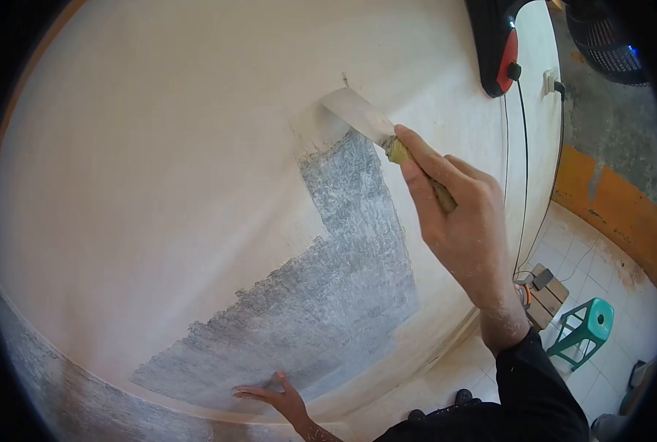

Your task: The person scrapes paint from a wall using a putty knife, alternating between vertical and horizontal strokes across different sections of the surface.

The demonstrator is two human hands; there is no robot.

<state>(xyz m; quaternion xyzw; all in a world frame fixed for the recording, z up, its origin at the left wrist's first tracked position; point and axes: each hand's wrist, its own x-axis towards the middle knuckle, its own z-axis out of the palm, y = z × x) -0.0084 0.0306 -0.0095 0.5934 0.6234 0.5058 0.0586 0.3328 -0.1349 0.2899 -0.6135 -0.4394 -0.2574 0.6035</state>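
My right hand (464, 214) is closed round the worn, yellowish handle of a putty knife (359, 114). Its wide metal blade lies against the wall at the top of a rough grey patch (343, 258). Around that patch the wall (159, 147) is covered in a cream coating with a ragged edge. A small dark mark (345, 78) shows just above the blade. Lower down, my left hand (277, 396) rests on the bottom of the grey area, fingers stretched out and thumb apart, holding nothing.
A black and red device (501, 55) hangs on the wall at upper right, with cables running down. On the tiled floor stand a green plastic stool (590, 324) and a small wooden stool (548, 298) with items on it. A black fan (608, 44) is at the top right.
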